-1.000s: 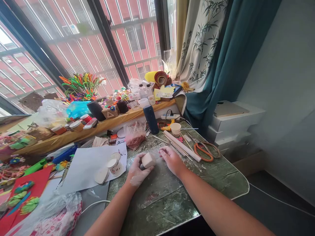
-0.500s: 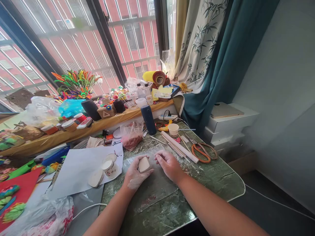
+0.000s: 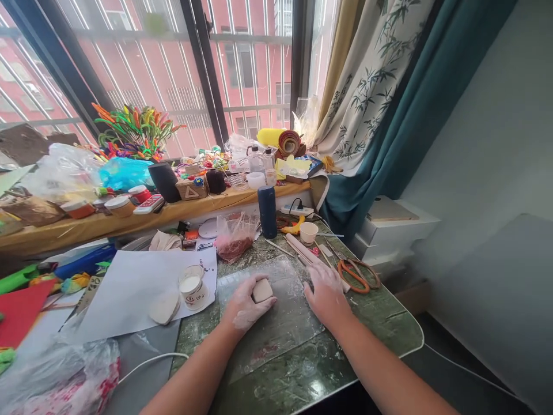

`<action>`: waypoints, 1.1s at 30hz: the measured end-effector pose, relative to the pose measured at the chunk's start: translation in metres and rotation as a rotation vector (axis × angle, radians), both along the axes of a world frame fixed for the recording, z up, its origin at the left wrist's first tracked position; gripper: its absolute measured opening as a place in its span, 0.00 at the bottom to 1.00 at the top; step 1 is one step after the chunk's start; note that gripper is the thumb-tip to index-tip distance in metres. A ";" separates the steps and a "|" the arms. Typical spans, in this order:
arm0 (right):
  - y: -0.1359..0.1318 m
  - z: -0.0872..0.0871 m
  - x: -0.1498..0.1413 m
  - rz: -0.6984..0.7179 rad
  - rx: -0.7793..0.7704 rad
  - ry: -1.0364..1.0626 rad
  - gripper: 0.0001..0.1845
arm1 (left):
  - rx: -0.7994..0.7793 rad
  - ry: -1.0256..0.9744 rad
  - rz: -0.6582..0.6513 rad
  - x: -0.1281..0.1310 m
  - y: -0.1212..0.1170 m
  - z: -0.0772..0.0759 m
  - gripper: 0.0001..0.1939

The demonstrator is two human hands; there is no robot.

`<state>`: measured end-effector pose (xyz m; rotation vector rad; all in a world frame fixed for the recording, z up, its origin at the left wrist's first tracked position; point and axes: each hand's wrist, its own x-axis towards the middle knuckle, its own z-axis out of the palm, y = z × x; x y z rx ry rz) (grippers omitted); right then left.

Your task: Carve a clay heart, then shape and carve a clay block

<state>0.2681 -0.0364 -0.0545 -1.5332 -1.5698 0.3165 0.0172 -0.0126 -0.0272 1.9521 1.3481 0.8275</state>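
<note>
My left hand (image 3: 246, 302), dusted with white powder, is closed around a pale block of clay (image 3: 262, 291) with rounded corners. It is above a clear plastic sheet (image 3: 280, 328) on the green table. My right hand (image 3: 326, 288) reaches over a pale rolling pin (image 3: 298, 245) and the thin sticks beside it, fingers stretched forward and thumb apart. It covers part of the pin; whether the fingertips touch it I cannot tell. To the left, a paper cup (image 3: 192, 291) of white powder and a flat pale clay slab (image 3: 165, 309) rest on white paper (image 3: 129, 288).
Orange-handled scissors (image 3: 355, 275) lie right of my right hand. Behind are a small paper cup (image 3: 308, 232), a yellow glue gun (image 3: 294, 225), a dark blue cylinder (image 3: 267, 212) and a bag of reddish material (image 3: 235, 242). A plastic bag (image 3: 64, 369) lies front left.
My right hand has moved right and away from the clay block, opening out over the rolling pin. My left hand still holds the block. The camera view has shifted slightly.
</note>
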 end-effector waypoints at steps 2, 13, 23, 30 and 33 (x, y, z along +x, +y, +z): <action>-0.005 -0.003 -0.002 0.005 -0.001 -0.106 0.20 | 0.018 0.008 0.002 0.000 0.000 0.001 0.25; -0.011 0.002 -0.007 -0.062 -0.027 -0.454 0.20 | 0.011 -0.100 -0.064 -0.004 0.004 -0.004 0.25; -0.011 0.001 -0.006 -0.096 -0.102 -0.565 0.14 | 0.039 -0.117 -0.096 -0.003 -0.001 -0.003 0.25; -0.001 0.014 -0.001 -0.208 -0.206 -0.672 0.18 | -0.041 -0.009 -0.159 -0.006 -0.002 -0.002 0.42; 0.031 0.025 -0.015 -0.120 -0.226 -0.731 0.20 | -0.042 0.043 -0.196 -0.012 0.001 0.000 0.43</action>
